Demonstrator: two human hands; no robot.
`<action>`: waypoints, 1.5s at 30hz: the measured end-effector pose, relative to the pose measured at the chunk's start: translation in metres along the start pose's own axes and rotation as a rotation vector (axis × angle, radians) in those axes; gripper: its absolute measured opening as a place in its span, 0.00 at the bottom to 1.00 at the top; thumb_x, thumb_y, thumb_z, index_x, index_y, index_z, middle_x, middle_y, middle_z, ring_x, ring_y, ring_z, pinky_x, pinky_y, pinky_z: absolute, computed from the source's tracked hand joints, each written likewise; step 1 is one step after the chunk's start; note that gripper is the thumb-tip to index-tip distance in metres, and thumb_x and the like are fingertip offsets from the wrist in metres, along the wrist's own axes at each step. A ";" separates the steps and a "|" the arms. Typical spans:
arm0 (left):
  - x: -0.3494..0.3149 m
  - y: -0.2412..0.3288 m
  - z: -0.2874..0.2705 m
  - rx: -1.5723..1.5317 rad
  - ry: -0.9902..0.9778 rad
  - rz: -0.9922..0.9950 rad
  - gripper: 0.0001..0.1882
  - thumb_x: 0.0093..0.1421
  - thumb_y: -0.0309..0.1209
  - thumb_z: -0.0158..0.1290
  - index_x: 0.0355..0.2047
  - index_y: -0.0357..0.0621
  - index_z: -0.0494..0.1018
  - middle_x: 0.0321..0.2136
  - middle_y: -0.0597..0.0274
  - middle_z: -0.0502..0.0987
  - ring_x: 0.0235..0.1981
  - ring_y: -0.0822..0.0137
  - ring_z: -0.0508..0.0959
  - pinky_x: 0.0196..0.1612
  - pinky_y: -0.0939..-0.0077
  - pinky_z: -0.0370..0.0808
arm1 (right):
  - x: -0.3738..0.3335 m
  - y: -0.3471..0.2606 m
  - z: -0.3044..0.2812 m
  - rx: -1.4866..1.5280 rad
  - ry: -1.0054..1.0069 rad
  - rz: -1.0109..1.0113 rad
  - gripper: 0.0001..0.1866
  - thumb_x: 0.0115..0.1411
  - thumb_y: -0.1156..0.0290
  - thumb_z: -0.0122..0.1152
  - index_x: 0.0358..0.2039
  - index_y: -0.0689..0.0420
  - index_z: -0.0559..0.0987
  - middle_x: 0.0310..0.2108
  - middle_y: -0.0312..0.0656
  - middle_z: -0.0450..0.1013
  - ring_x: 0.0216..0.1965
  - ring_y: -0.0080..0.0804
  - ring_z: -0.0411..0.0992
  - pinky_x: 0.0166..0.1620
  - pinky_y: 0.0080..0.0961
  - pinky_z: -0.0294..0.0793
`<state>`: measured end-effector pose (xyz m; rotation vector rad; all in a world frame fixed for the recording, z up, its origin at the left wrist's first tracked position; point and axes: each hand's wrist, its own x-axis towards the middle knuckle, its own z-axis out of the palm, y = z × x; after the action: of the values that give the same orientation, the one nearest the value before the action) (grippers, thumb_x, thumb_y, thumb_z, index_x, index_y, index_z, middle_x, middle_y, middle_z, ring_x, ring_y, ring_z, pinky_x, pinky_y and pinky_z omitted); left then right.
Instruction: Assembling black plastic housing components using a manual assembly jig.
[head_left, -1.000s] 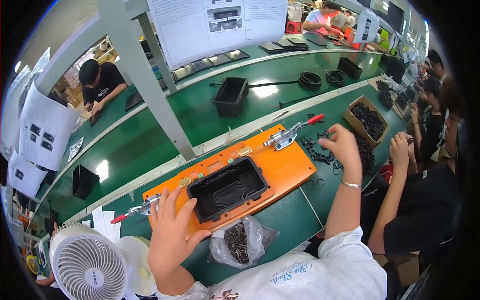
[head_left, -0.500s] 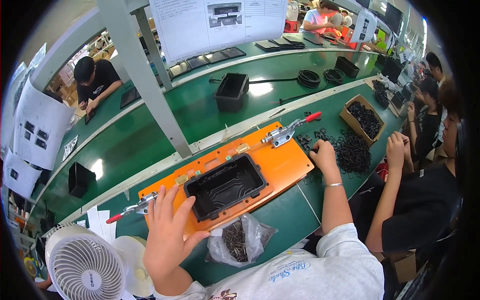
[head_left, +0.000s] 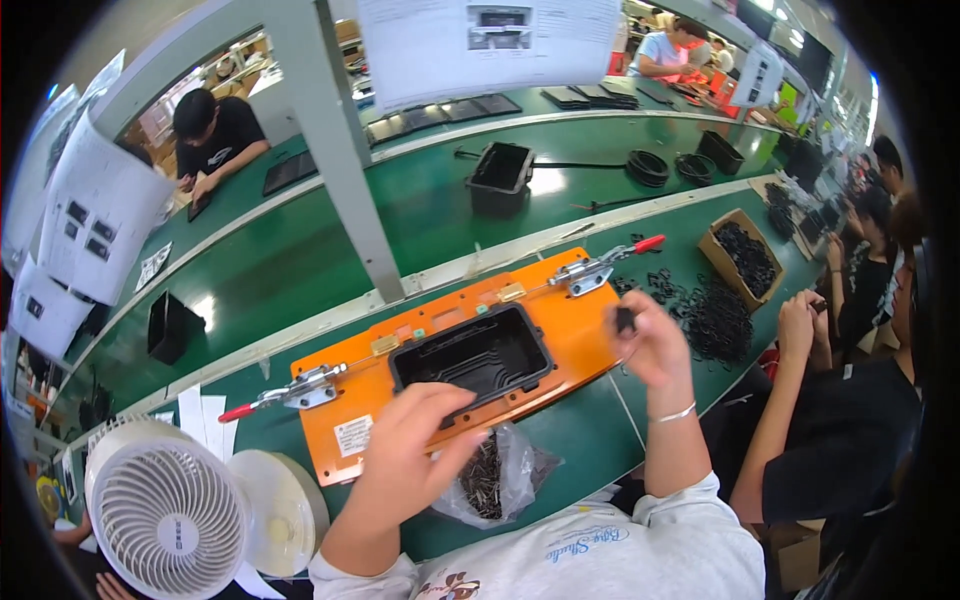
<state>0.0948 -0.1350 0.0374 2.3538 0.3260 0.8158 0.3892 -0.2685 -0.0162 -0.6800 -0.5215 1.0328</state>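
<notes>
A black open plastic box sits in an orange fixture plate, which has a red-handled toggle clamp at each end. My left hand is open, its fingers reaching over the near left rim of the box; whether they touch it I cannot tell. Above the plate's right end, my right hand pinches a small black part, slightly blurred. A clear plastic bag of screws lies at the plate's near edge, partly hidden behind my left hand.
Right of the plate lie a heap of black clips and a cardboard box of black parts. A white fan stands at the near left. A metal post rises behind the plate. A co-worker's hands are close on the right.
My right hand has lifted from the loose black parts and moved back toward the plate with a small black part. My left hand has shifted right, onto the box's near side. The view has shifted slightly.
</notes>
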 end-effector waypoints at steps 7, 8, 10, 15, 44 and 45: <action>0.009 0.005 0.021 -0.178 0.185 0.005 0.29 0.44 0.24 0.66 0.49 0.37 0.71 0.35 0.56 0.73 0.31 0.68 0.75 0.33 0.78 0.74 | 0.003 0.074 0.107 0.101 -0.172 0.576 0.06 0.56 0.76 0.58 0.36 0.59 0.74 0.34 0.39 0.72 0.33 0.25 0.70 0.39 0.24 0.72; 0.008 0.003 0.018 -0.164 0.196 -0.006 0.29 0.44 0.24 0.66 0.49 0.37 0.71 0.35 0.56 0.73 0.31 0.68 0.75 0.33 0.78 0.74 | 0.004 0.072 0.123 0.111 -0.173 0.598 0.06 0.59 0.76 0.56 0.37 0.59 0.74 0.33 0.37 0.71 0.33 0.23 0.70 0.40 0.24 0.72; 0.007 0.000 0.011 0.006 0.293 0.056 0.21 0.49 0.21 0.62 0.46 0.39 0.73 0.35 0.55 0.72 0.31 0.64 0.76 0.31 0.76 0.76 | 0.011 0.074 0.135 0.113 -0.166 0.592 0.06 0.59 0.76 0.55 0.38 0.59 0.74 0.33 0.37 0.71 0.33 0.23 0.70 0.40 0.23 0.72; 0.000 -0.017 -0.004 -0.068 0.371 -0.005 0.12 0.52 0.15 0.56 0.38 0.34 0.77 0.34 0.54 0.74 0.28 0.68 0.77 0.30 0.80 0.76 | 0.022 0.085 0.130 0.257 -0.274 0.573 0.15 0.66 0.62 0.50 0.44 0.60 0.73 0.35 0.40 0.73 0.31 0.24 0.70 0.36 0.23 0.70; 0.000 -0.049 0.013 -1.664 0.030 -0.185 0.09 0.56 0.25 0.57 0.36 0.37 0.72 0.34 0.54 0.75 0.33 0.65 0.77 0.39 0.73 0.74 | 0.015 0.056 0.140 -1.020 -0.697 -0.438 0.24 0.56 0.83 0.54 0.54 0.65 0.68 0.31 0.46 0.75 0.31 0.37 0.75 0.37 0.25 0.74; 0.000 -0.049 0.013 -1.663 0.032 -0.185 0.09 0.56 0.25 0.57 0.36 0.37 0.72 0.34 0.54 0.75 0.33 0.65 0.77 0.39 0.73 0.74 | 0.016 0.055 0.139 -0.941 -0.710 -0.357 0.22 0.56 0.83 0.54 0.53 0.66 0.70 0.32 0.46 0.75 0.32 0.36 0.76 0.38 0.24 0.74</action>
<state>0.1015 -0.1032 -0.0013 0.7358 -0.1405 0.5924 0.2690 -0.1984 0.0403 -0.9753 -1.7459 0.6235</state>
